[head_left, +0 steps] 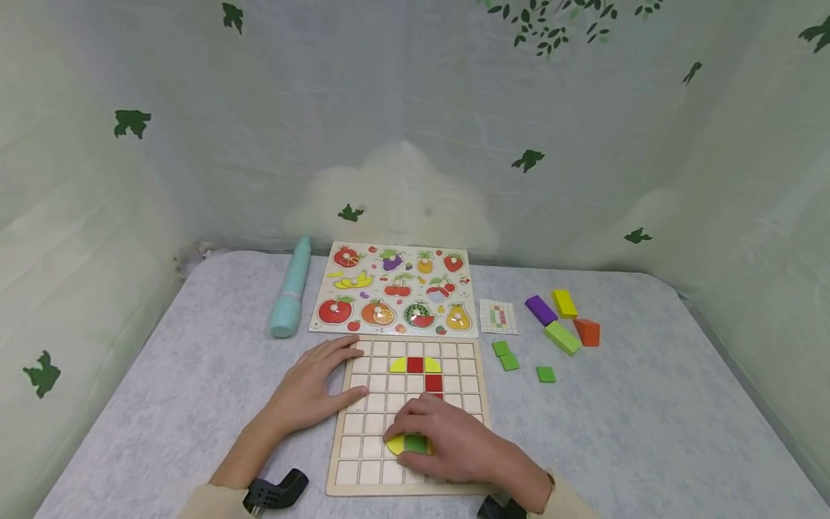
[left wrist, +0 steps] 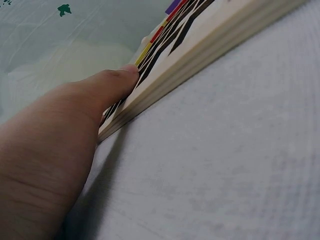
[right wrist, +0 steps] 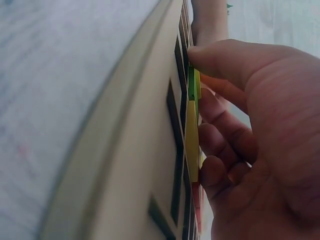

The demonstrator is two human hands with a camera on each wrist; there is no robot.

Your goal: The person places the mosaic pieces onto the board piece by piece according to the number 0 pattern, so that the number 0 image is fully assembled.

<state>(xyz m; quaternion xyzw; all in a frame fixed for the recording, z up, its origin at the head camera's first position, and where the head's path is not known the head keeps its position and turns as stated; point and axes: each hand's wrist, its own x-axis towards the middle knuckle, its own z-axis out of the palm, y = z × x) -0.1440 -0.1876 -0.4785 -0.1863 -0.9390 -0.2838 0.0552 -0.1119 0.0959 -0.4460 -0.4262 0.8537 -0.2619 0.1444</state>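
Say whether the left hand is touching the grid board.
Touching: the left wrist view shows the left hand with its thumb over the rim of the grid board, its tip resting on the gridded face.

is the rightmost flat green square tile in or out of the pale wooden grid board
Out: the head view shows the flat green square tile lying on the grey cloth, apart from the wooden grid board.

On the grey table (head_left: 648, 404) I see a blue tube (head_left: 290, 295), a fruit puzzle (head_left: 411, 251), a grid board (head_left: 389, 490), a card (head_left: 498, 316), three green squares (head_left: 510, 362) and four blocks (head_left: 562, 338)
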